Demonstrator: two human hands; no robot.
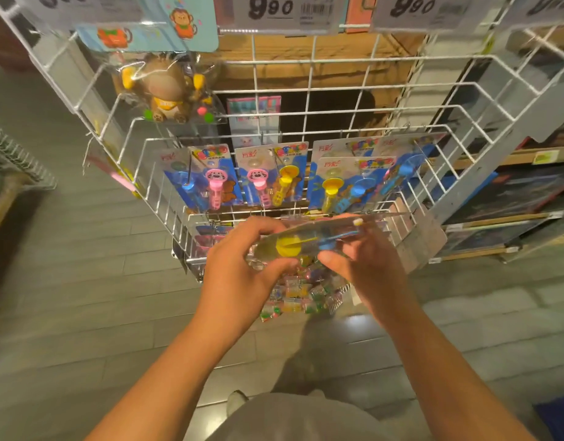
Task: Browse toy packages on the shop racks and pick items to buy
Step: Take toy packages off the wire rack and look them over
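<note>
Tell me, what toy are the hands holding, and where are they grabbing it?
A blister-packed toy package, tilted nearly flat. The left hand pinches its left end, the right hand its right end.

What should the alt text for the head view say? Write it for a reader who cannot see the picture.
Both hands, left hand and right hand, hold a clear toy blister pack flat in front of a white wire rack. Similar bubble-wand packs hang on the rack, below a monkey toy and 9.90 price tags.

Two price tags (275,9) above the rack read "990".
</note>
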